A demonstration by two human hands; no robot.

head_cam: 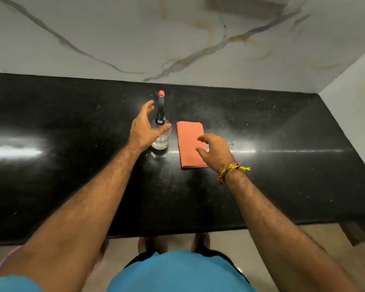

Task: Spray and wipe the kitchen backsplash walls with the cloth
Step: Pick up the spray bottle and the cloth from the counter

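The polished black stone counter (261, 165) is running left to right, meeting the white marble-veined backsplash wall (135, 39) along its far edge and a plain side wall (356, 98) at its right end. Its near edge is lying just in front of the person's torso. Bare counter surface is extending well to the left of the clear plastic spray bottle with black trigger head and red nozzle tip (161, 131) and to the right of the folded salmon-pink cloth (190, 142).

The bottle is standing upright near the middle of the counter. The cloth is lying flat just beside it, to its right, apart from it.

The left hand (144, 128) is reaching at the bottle's left side, its grip released, fingers spread and slightly curved; whether the thumb is touching the bottle cannot be told. The right hand (215, 150) is hovering over the cloth's right edge, its grip released, fingers loosely curved, holding nothing. A yellow-and-red thread band (233, 168) is circling the right wrist.
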